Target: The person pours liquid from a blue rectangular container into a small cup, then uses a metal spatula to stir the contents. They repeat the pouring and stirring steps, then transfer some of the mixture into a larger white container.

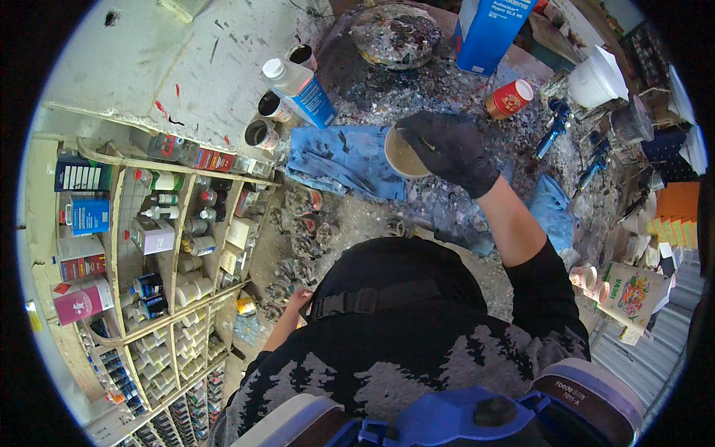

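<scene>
My right hand [447,149], in a black glove, grips the rim of a paper cup [402,156] holding beige liquid, just above a paint-spattered bench [477,97]. A crumpled blue cloth [342,160] lies directly left of the cup. My left hand [296,302] is bare and low by my chest, near a row of small paint-crusted pots [302,223]. Whether it holds anything is hidden by my dark top. A respirator mask [447,417] sits below my chin.
A white bottle with a blue label [298,91] lies by three open tins [262,134]. A blue canister [488,26], a red can [509,98], a white bucket [596,78] and blue spray guns [555,127] stand around the bench. Shelves of small bottles [156,246] fill the left.
</scene>
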`<control>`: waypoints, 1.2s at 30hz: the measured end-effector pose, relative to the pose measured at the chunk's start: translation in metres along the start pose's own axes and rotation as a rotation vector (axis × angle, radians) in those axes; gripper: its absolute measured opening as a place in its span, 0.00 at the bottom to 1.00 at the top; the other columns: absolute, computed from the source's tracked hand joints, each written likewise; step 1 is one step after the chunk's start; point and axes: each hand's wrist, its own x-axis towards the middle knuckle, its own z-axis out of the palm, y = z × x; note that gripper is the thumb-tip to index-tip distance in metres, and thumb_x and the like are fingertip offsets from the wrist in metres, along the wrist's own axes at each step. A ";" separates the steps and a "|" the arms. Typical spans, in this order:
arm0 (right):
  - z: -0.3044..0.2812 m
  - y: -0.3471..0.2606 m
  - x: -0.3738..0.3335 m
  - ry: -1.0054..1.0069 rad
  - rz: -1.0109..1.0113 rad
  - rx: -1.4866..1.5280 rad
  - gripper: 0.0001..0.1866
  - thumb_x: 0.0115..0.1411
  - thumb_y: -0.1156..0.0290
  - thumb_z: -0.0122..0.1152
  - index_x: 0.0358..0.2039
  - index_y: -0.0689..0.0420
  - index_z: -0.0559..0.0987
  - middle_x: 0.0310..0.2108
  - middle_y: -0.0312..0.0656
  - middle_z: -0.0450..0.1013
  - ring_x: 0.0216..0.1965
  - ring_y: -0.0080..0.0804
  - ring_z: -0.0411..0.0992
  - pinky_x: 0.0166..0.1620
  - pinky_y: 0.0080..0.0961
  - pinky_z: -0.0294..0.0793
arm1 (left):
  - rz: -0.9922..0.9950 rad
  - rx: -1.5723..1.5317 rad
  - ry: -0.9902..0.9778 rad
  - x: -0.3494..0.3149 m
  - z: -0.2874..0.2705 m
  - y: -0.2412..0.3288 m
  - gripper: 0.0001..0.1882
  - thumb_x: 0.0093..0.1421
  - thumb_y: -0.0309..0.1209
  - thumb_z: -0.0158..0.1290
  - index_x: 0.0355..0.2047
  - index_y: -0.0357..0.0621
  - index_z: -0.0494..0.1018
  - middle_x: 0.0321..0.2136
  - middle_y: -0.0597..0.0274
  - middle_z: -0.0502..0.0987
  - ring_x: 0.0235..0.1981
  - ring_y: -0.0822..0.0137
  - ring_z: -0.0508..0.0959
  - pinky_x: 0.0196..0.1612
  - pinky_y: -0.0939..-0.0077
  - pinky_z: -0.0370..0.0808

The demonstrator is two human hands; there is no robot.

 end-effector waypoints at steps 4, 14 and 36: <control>-0.003 0.025 0.006 -0.044 0.031 -0.088 0.15 0.62 0.64 0.64 0.49 0.48 0.86 0.44 0.45 0.84 0.41 0.48 0.83 0.42 0.44 0.84 | -0.035 0.141 -0.020 0.004 -0.003 0.003 0.15 0.68 0.37 0.63 0.47 0.37 0.81 0.37 0.59 0.86 0.38 0.68 0.84 0.42 0.65 0.81; 0.006 0.001 -0.003 -0.025 -0.018 0.060 0.15 0.62 0.62 0.64 0.49 0.48 0.86 0.45 0.43 0.84 0.39 0.47 0.84 0.42 0.42 0.85 | -0.161 -0.115 0.060 -0.012 -0.030 0.067 0.20 0.65 0.44 0.66 0.43 0.38 0.82 0.34 0.59 0.86 0.34 0.66 0.85 0.39 0.66 0.81; -0.008 0.029 -0.004 0.034 0.057 -0.057 0.09 0.61 0.68 0.67 0.42 0.50 0.87 0.40 0.46 0.83 0.37 0.48 0.83 0.40 0.42 0.83 | -0.077 0.197 0.028 -0.029 -0.056 0.164 0.14 0.67 0.38 0.64 0.43 0.40 0.82 0.35 0.63 0.86 0.35 0.70 0.83 0.38 0.70 0.79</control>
